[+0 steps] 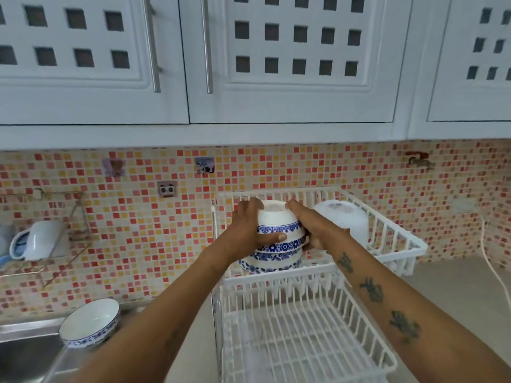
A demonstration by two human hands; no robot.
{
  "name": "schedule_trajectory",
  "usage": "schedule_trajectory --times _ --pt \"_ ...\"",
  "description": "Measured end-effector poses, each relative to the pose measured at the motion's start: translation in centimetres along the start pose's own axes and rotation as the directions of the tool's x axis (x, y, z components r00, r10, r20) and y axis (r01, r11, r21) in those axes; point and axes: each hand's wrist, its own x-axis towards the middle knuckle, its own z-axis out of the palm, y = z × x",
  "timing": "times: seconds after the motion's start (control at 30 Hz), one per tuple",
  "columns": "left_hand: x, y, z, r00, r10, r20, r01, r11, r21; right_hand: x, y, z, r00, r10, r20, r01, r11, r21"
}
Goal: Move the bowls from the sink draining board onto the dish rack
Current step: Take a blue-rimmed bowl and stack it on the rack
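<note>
A stack of white bowls with blue flower bands (279, 239) is upside down at the top tier of the white wire dish rack (398, 239). My left hand (249, 230) grips the stack's left side and my right hand (309, 225) grips its right side. I cannot tell if the stack rests on the rack's wires or hangs just above them. A plain white bowl (345, 219) lies upturned in the same tier, right of the stack. A shallow blue-rimmed bowl (90, 323) leans on the draining board at the lower left.
The rack's lower tier (298, 338) sits below my arms. The steel sink (25, 352) is at the lower left. A white mug (38, 240) hangs on a wall wire holder. White cupboards hang overhead; a white cable (492, 272) runs down the right.
</note>
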Motion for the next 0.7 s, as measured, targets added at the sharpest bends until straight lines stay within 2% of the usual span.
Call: schedule_trajectory --times 0.37,0.53,0.7 --pt "-0.1 -0.1 0.1 0.994 -0.039 0.102 0.034 0.998 0.05 0.1 0.9 0.3 0.998 -0.005 -0.065 -0.003 0.992 -0.127" --pt "0.0 -0.1 0.0 0.992 -0.056 0.116 0.05 0.997 0.054 0.4 1.1 0.5 0.997 -0.027 -0.071 0.017 0.989 -0.15" --pt "-0.1 0.0 0.0 0.991 -0.061 0.122 0.055 0.997 0.047 0.0 1.1 0.9 0.99 -0.072 -0.118 0.041 0.969 -0.244"
